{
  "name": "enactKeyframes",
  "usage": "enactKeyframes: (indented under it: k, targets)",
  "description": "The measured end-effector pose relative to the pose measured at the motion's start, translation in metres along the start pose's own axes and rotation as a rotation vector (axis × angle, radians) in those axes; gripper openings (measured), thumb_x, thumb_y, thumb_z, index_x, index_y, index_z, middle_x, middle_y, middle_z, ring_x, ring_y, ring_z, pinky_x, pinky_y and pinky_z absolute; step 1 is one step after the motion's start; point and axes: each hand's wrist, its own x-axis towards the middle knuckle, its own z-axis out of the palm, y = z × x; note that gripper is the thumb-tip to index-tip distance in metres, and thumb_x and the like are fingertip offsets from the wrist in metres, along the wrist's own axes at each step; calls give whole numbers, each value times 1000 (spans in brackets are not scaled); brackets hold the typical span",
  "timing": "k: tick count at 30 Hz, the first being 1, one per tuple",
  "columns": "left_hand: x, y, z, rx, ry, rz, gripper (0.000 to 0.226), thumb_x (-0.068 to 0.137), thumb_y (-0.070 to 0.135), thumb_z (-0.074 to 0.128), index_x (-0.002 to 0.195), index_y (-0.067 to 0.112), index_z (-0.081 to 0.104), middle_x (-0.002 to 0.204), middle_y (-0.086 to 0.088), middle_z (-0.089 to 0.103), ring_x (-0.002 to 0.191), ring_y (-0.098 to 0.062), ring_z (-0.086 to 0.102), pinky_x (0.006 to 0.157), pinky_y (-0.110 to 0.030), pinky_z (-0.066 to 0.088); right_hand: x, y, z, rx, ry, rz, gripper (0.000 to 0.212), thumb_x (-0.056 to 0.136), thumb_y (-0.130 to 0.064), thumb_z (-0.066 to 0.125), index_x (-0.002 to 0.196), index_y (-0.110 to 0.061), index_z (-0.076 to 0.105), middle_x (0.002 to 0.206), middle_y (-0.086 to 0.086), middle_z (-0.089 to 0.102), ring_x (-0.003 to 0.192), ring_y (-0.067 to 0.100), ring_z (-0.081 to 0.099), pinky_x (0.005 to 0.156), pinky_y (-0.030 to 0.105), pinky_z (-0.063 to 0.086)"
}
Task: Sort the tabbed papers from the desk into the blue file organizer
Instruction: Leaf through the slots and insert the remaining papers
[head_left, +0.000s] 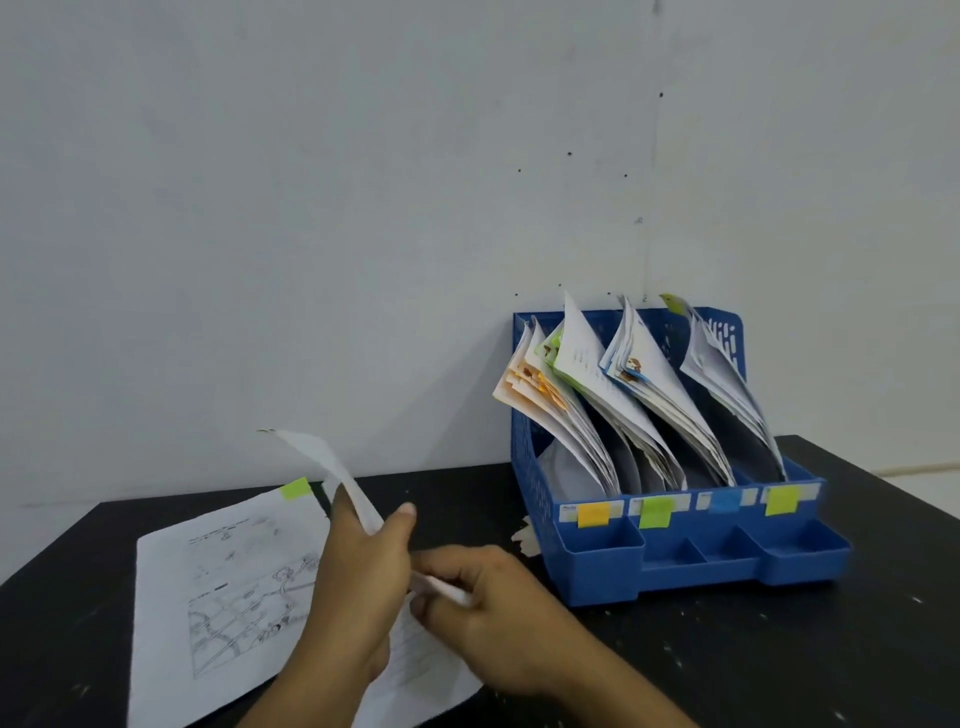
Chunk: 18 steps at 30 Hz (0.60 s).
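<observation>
Between both hands (415, 587), lifted paper (332, 467)

I see my left hand (363, 566) raised above the desk (727, 649), thumb and fingers pinching the lifted sheet (332, 467). My right hand (488, 608), just beside it, pinches that sheet's lower edge.

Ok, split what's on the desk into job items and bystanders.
Job:
- lifted sheet, gripped by left hand and right hand
- green-tabbed sheet
- blue file organizer
- filed papers
- colour labels

Bystanders:
- black desk
- white wall
</observation>
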Motion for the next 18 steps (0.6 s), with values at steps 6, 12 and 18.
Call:
enactKeyframes:
  k: [6, 12, 18]
  targets:
    - [-14, 17, 12, 175, -63, 133, 58, 103, 13, 38, 152, 35, 17, 156, 3, 30, 140, -23, 32, 112, -40, 28, -19, 1, -48, -22, 245, -21, 40, 91, -49, 63, 130, -43, 58, 122, -23, 61, 109, -5, 57, 92, 21, 49]
    - [-29, 28, 19, 171, -75, 364, 63, 103, 17, 38, 150, 47, 9, 155, 18, 27, 138, -11, 33, 110, -31, 28, -7, 40, -126, -475, 1077, -27, 41, 91, -17, 65, 131, -22, 59, 117, 0, 60, 103, 17, 53, 79, 34, 53]
    - [-31, 58, 24, 101, -56, 588, 64, 102, 15, 37, 148, 52, 11, 150, 31, 27, 138, 1, 29, 117, -42, 28, 18, 50, -155, -942, 830, 173, 71, 83, -33, 67, 146, -23, 35, 138, 9, 43, 123, 30, 43, 96, 41, 42]
